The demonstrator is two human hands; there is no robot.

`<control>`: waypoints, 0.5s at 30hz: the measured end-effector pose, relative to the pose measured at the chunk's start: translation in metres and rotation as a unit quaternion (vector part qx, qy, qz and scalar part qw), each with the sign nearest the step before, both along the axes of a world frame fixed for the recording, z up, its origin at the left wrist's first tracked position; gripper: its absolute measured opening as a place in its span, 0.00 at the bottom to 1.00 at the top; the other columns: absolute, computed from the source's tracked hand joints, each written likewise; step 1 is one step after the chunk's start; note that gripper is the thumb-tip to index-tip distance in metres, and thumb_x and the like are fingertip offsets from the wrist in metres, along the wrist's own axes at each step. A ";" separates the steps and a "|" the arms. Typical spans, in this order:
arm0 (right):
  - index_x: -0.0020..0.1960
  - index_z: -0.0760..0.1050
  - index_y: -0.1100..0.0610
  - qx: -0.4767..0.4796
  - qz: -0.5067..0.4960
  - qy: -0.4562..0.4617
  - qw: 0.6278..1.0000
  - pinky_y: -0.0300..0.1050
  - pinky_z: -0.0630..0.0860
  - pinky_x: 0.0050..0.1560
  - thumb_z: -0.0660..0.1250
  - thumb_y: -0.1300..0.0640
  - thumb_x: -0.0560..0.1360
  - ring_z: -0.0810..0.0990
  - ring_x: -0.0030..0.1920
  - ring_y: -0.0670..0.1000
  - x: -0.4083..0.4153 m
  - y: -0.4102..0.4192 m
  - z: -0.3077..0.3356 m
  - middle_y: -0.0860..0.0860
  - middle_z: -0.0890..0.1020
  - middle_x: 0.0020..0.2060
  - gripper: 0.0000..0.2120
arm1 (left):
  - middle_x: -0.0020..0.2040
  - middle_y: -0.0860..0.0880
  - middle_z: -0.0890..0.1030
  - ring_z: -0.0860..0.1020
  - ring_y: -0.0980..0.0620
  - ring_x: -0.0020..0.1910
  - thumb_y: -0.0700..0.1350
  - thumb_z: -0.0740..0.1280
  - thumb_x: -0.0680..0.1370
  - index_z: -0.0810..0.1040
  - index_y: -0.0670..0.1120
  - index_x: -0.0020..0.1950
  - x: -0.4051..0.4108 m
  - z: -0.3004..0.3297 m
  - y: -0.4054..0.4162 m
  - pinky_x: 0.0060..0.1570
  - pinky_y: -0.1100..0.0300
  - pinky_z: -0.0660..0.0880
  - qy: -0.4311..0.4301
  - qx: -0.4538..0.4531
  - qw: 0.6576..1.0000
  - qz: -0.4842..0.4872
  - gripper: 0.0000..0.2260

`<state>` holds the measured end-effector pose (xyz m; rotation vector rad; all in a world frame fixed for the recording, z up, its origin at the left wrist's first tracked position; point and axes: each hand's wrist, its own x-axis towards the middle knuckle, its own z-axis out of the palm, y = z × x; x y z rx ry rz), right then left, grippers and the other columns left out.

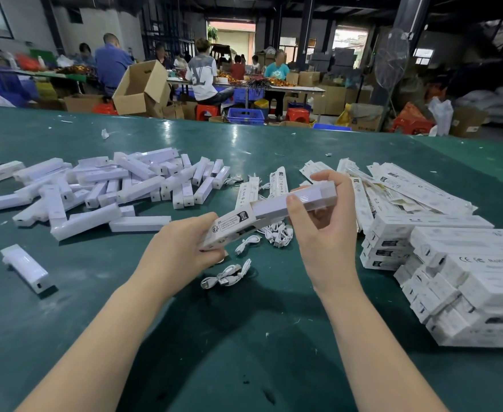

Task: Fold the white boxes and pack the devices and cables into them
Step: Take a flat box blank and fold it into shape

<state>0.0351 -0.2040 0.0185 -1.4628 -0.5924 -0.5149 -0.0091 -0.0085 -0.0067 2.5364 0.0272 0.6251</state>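
Nearest in, the left hand (182, 248) grips the low end of a white box (232, 224), fingers curled under it, while the right hand (318, 215) pinches the device (298, 200), thumb on top and fingers behind, its near end at the mouth of the box. Both are held up over the green worktop (244, 337), mid-scene.

This looks like the insertion step. Best play: keep the box mouth square with the left hand, line the device up straight along the sleeve, and slide it in without crushing the thin card walls or snagging a flap.

The box is printed cardboard, light and easily dented; the device is a smooth, glossy plastic bar with squared edges. Just under the hands lie coiled white cables (229, 275), soft and springy. To the right, packed boxes (467, 278) are stacked; to the left, a loose heap of devices (110, 185). Farther right lie flat unfolded boxes (408, 185).
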 end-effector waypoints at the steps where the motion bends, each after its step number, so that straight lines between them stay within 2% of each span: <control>1: 0.59 0.70 0.47 -0.020 -0.009 -0.008 1.000 0.33 0.72 0.41 0.69 0.61 0.76 0.75 0.37 0.40 -0.001 0.001 0.000 0.37 0.77 0.39 0.16 | 0.28 0.53 0.70 0.67 0.51 0.32 0.44 0.70 0.69 0.66 0.49 0.37 0.000 0.000 0.000 0.32 0.54 0.67 0.003 0.002 1.000 -0.004 0.12; 5: 0.67 0.70 0.44 -0.076 0.002 0.021 0.997 0.31 0.73 0.50 0.69 0.57 0.76 0.77 0.47 0.40 -0.004 0.006 -0.003 0.32 0.77 0.46 0.22 | 0.28 0.54 0.70 0.68 0.52 0.30 0.43 0.70 0.70 0.67 0.49 0.39 0.000 -0.001 -0.002 0.33 0.54 0.68 0.008 0.001 1.000 -0.017 0.10; 8: 0.69 0.71 0.46 -0.173 -0.042 -0.011 0.984 0.40 0.66 0.66 0.63 0.48 0.76 0.70 0.61 0.45 -0.006 0.011 -0.005 0.41 0.73 0.55 0.22 | 0.31 0.53 0.73 0.70 0.50 0.32 0.44 0.71 0.70 0.69 0.49 0.41 0.001 -0.001 -0.006 0.36 0.51 0.72 0.007 -0.017 1.000 -0.015 0.10; 10: 0.69 0.72 0.48 -0.208 -0.049 -0.020 0.977 0.48 0.62 0.70 0.61 0.48 0.76 0.66 0.66 0.47 -0.008 0.016 -0.008 0.46 0.70 0.61 0.21 | 0.32 0.53 0.74 0.71 0.50 0.32 0.44 0.71 0.70 0.70 0.50 0.42 0.001 -0.002 -0.008 0.36 0.51 0.73 0.002 -0.044 0.999 -0.016 0.09; 12: 0.65 0.70 0.50 -0.179 -0.039 -0.017 0.983 0.46 0.63 0.69 0.61 0.49 0.76 0.67 0.65 0.47 -0.010 0.018 -0.010 0.47 0.72 0.61 0.18 | 0.33 0.53 0.76 0.71 0.49 0.32 0.44 0.70 0.70 0.71 0.51 0.43 0.001 -0.002 -0.007 0.36 0.50 0.74 0.001 -0.067 0.998 -0.018 0.08; 15: 0.53 0.73 0.51 -0.154 -0.043 -0.024 0.987 0.44 0.64 0.67 0.62 0.51 0.76 0.69 0.64 0.48 -0.008 0.017 -0.011 0.48 0.73 0.58 0.07 | 0.34 0.53 0.77 0.73 0.49 0.34 0.45 0.70 0.70 0.72 0.50 0.44 0.000 -0.002 -0.006 0.37 0.48 0.75 -0.001 -0.083 0.996 -0.019 0.08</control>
